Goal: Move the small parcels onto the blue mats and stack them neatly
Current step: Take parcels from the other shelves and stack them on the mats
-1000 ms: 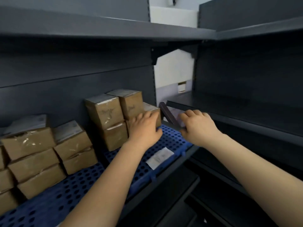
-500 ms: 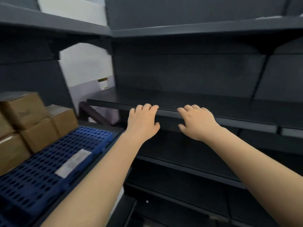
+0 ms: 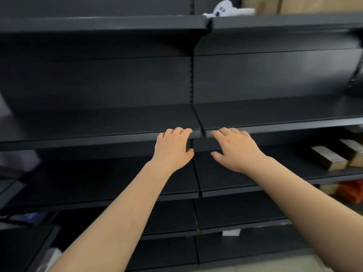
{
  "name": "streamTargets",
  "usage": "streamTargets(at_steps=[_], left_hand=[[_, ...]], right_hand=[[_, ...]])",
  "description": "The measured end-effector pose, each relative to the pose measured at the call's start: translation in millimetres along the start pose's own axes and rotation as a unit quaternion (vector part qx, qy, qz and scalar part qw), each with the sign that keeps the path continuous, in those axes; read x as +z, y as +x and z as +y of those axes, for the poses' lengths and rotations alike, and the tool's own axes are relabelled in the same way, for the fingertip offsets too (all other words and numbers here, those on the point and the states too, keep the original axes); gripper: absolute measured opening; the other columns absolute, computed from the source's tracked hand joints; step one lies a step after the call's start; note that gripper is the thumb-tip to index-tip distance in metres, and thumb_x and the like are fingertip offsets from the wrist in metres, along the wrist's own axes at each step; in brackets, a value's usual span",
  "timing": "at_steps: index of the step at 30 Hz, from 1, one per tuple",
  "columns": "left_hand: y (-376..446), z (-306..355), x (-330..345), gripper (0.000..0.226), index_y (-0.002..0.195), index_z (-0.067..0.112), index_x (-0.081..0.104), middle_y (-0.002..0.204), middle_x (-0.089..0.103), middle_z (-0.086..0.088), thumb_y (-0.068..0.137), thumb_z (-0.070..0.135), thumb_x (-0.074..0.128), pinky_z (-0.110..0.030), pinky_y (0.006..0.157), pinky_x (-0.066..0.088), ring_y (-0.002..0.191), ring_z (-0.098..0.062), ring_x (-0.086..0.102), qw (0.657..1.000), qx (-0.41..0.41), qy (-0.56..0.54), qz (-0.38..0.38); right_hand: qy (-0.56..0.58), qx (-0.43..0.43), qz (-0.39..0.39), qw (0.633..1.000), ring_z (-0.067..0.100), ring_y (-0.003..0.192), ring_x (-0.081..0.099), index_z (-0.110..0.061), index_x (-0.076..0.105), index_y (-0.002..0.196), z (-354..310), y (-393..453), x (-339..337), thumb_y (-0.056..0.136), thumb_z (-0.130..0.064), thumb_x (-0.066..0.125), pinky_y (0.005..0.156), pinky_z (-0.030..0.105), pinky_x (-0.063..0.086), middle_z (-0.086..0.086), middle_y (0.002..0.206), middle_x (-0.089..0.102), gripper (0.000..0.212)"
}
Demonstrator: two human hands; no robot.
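Hands: left hand [image 3: 172, 149] and right hand [image 3: 234, 149] reach forward side by side, fingers relaxed and spread, holding nothing, probably free to take the next load.
Shelving: dark grey metal shelves [image 3: 98, 134] stand just behind the fingertips.
Parcels: small brown cardboard boxes [image 3: 330, 159] lie far right, one shelf lower.
Mats: no blue mat is visible here.

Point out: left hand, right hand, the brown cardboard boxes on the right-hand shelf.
left hand [image 3: 172, 149]: head view, back of the hand.
right hand [image 3: 236, 150]: head view, back of the hand.
brown cardboard boxes [image 3: 329, 157]: head view, top face of the nearer box.
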State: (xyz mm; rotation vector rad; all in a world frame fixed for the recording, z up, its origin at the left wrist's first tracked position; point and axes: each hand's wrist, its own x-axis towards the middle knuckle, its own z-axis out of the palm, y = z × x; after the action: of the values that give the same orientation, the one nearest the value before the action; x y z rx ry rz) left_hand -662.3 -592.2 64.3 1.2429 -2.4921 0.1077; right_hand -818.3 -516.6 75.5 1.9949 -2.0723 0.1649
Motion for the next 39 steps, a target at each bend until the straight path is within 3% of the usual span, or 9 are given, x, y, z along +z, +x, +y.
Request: streamTargets(at_steps=[10,21,29,39], left_hand=[[56.4,160.6,76.1,0.058,0.144,0.024,0.029,0.144,0.040,0.001,0.091,0.036,0.051,-0.040,0.106,0.029,0.131,-0.024,0.036,0.989,0.126,-0.045,-0.063],[134.9,297.6,163.2,0.059,0.143,0.023,0.029,0.142,0.041,0.000,0.090,0.034,0.054,-0.039,0.101,0.035,0.127,-0.023,0.041,0.953,0.250,-0.119,-0.127],[198.0,366.0,230.3,0.061,0.144,0.024,0.028,0.144,0.039,-0.001,0.090,0.034,0.054,-0.038,0.099,0.037,0.130,-0.022,0.038,0.931,0.280,-0.148,-0.184],[247.1,441.5,289.4,0.061,0.143,0.022,0.029,0.144,0.039,-0.002,0.090,0.032,0.056,-0.037,0.099,0.038,0.130,-0.022,0.038,0.932,0.253,-0.136,-0.222]], right_hand=[[-0.009,0.172,-0.065,0.983,0.026,0.130,0.039,-0.020,0.030,0.143,159.5,-77.1,33.7,0.091,-0.043,0.048,0.101,0.040,0.037,0.004,0.144,0.038,0.060],[0.053,0.360,-0.116,0.924,0.030,0.127,0.042,-0.021,0.032,0.143,299.2,-123.4,73.8,0.089,-0.040,0.052,0.099,0.043,0.040,0.006,0.138,0.042,0.060],[0.082,0.444,-0.129,0.883,0.028,0.127,0.041,-0.023,0.029,0.144,382.4,-125.8,112.4,0.089,-0.038,0.053,0.100,0.043,0.041,0.005,0.138,0.043,0.062],[0.138,0.451,-0.140,0.871,0.030,0.125,0.043,-0.019,0.032,0.143,491.5,-123.8,159.4,0.088,-0.038,0.054,0.097,0.045,0.044,0.008,0.137,0.043,0.062]])
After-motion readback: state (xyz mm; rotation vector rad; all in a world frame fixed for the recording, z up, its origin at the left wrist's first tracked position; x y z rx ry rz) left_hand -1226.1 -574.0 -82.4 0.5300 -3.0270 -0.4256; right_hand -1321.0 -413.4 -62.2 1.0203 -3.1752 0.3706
